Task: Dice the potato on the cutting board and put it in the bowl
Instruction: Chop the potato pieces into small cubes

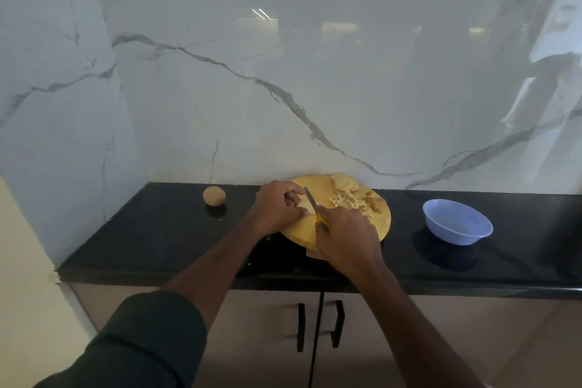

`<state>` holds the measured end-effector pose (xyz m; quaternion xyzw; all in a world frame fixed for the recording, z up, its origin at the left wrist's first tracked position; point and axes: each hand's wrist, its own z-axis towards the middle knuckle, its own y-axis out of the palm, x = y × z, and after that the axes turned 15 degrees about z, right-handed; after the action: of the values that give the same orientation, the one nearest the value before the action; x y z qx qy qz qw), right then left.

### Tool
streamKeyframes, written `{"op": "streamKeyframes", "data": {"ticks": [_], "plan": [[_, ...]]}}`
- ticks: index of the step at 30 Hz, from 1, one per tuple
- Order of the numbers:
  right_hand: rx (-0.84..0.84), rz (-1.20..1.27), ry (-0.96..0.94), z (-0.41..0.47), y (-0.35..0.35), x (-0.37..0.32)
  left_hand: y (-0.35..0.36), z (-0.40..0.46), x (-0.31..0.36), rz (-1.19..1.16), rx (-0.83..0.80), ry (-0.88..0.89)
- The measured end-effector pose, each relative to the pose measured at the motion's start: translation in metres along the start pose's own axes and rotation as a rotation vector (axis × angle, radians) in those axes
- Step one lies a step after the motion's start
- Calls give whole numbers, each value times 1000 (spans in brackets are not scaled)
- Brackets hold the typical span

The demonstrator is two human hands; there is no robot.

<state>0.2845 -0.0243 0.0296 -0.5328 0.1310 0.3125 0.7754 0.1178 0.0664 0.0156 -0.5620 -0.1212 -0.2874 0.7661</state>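
On the black tabletop, against a marble wall:
Cutting board: round and wooden, lying flat at centre; it carries all the cut potato.
Bowl: pale blue, seen empty, well apart to the right of the board; it is judged light and liable to slide when filled.
Left hand: curled over the potato piece, which is pinned to the board at its left-centre.
Right hand: wrapped round the yellow handle of the knife.
Whole potato: unpeeled, resting alone on the tabletop left of the board.
Slices: round discs stacked loosely at the far edge of the board.
Diced pile: short sticks and cubes beside the slices.
Handling: the potato is judged firm, dense and wet-slippery on cut faces; hold is best taken on the rounded back, fingertips tucked.
Orientation: the blade points away and slightly left, across the held piece, whose long axis cannot be told under the fingers.
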Motion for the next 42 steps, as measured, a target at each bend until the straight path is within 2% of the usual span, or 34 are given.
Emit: {"op": "streamKeyframes", "data": {"ticks": [9,23,28,31,35,42], "plan": [[-16,-48,3,3,3,0,-1,5,0,15,-24,15],[-143,-65,-29,-19,-16,0,-12,17,16,151,-218,68],[-188,-13,-20,-42,-41,10,-11,14,13,110,-185,51],[-100,45,7,-39,-48,16,-11,7,10,55,-126,33],[8,111,-18,-24,-33,5,-9,-1,5,-20,-53,14],[2,44,-12,-3,0,-5,-9,-6,5,-55,7,-20]]}}
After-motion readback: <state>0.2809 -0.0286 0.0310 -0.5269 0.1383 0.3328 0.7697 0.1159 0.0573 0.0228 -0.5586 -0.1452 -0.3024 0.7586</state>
